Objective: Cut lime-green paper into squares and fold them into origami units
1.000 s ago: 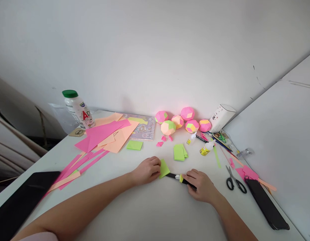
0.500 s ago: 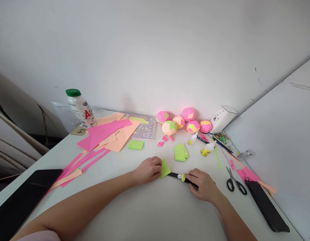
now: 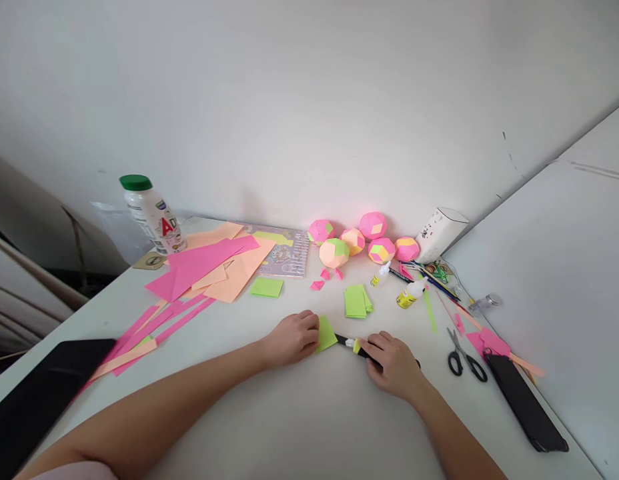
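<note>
My left hand is closed on a green piece of paper, the fingers curled over its left side near the tabletop. At the paper's right edge lies the dark front end of a box cutter, black with a yellow-green part. My right hand grips its handle from the right; whether the blade is between paper layers I cannot tell. Beyond my hands sit a small stack of green paper pieces and another green paper piece. Small pink paper pieces lie further back.
Several faceted paper balls stand by the wall. Glue bottles, scissors and a black phone lie on the right. Leftward are large paper sheets, a notebook, a white bottle and a black tablet.
My right hand and the box cutter have moved slightly left, toward the green paper. The left hand stays on the paper. The whole view has shifted a little.
</note>
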`<action>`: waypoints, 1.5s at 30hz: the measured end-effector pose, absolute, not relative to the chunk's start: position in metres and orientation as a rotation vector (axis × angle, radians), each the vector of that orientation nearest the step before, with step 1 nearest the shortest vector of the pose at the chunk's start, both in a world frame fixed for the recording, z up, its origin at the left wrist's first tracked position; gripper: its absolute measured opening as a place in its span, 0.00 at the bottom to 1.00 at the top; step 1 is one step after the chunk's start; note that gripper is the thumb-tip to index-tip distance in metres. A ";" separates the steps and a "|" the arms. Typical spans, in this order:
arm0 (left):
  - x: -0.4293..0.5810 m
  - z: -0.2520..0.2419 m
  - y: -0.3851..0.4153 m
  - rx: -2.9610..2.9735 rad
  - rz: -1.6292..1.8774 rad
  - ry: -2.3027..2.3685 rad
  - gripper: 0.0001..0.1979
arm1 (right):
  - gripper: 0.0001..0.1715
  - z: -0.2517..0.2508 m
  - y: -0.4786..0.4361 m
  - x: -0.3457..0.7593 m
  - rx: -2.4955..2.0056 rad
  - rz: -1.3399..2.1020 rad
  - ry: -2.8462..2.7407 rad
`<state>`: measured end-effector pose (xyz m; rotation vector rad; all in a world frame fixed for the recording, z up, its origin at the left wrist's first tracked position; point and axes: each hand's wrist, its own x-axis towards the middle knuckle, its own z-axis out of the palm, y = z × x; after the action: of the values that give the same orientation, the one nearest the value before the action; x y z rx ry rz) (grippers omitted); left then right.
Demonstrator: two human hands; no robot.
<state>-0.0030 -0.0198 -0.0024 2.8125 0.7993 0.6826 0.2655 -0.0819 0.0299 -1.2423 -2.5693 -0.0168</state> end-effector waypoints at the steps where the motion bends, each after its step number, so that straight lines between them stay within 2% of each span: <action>1: -0.003 -0.002 -0.020 2.815 0.682 0.799 0.11 | 0.24 0.029 -0.082 0.265 -1.247 -0.028 -2.566; 45: 0.000 0.004 -0.022 2.829 0.684 0.812 0.12 | 0.23 0.020 -0.074 0.237 -1.439 -0.238 -2.536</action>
<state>-0.0005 -0.0220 0.0039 2.8293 0.8115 0.6844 0.2373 -0.0735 0.0196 -1.4389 -2.5356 -0.2382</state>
